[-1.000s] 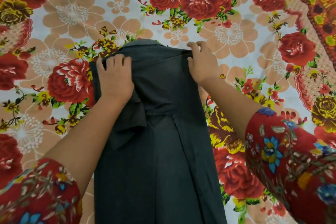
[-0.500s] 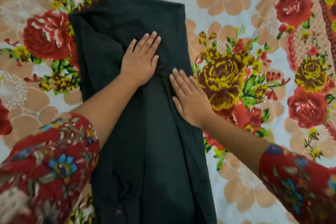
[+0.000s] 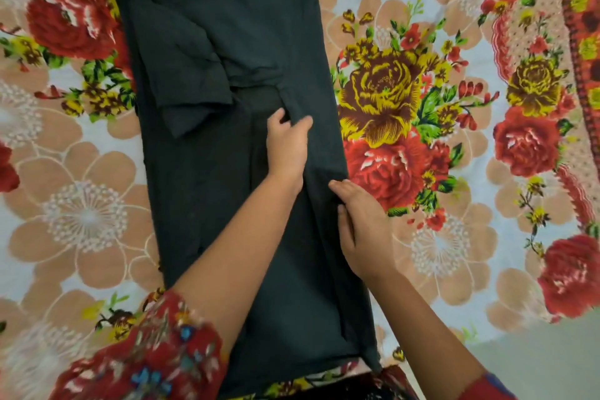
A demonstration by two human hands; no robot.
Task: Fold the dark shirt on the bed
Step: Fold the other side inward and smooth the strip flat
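Nearest me, my right hand [image 3: 363, 230] pinches the right edge of the dark shirt [image 3: 227, 172]. Slightly farther, my left hand [image 3: 287, 146] grips a raised crease near the garment's middle. The shirt lies lengthwise on the bed [image 3: 454, 253], sides folded inward, a sleeve [image 3: 194, 81] crossing its far half.

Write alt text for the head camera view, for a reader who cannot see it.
Two bare hands work a dark shirt laid lengthwise, sides folded in, on a floral bedsheet. The left hand pinches a fold near the shirt's middle; the right hand grips its right edge. A short sleeve lies folded across the upper left part.
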